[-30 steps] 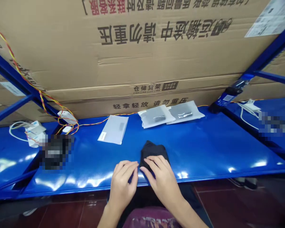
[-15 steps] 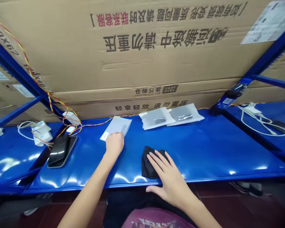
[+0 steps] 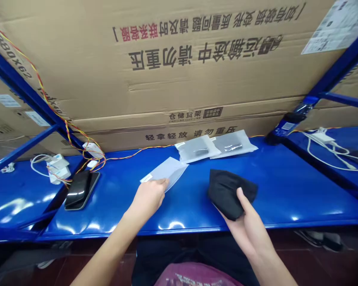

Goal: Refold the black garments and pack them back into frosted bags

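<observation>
A frosted plastic bag point(image 3: 167, 171) with a small white label hangs from the closed fingers of my left hand point(image 3: 150, 197), its far edge close to a packed bag on the shelf. My right hand point(image 3: 250, 226) grips a folded black cloth point(image 3: 228, 192), the thumb on top and the other fingers hidden beneath. The cloth is held above the front part of the blue shelf point(image 3: 119, 190). Two frosted bags lie side by side at the back: a left bag point(image 3: 197, 147) and a right bag point(image 3: 234, 143), each with something dark inside.
Dark phones point(image 3: 81, 190) lie stacked at the left, near white adapters point(image 3: 94, 151) and red-yellow wires. A dark drink bottle point(image 3: 286, 126) stands at the back right by a post. Large cardboard boxes point(image 3: 173, 91) wall the back. White cable point(image 3: 325, 145) lies on the right-hand shelf.
My left hand has moved the bag off its spot, right and toward me. My right hand, earlier flat on the black cloth, now grips it, lifted and shifted right.
</observation>
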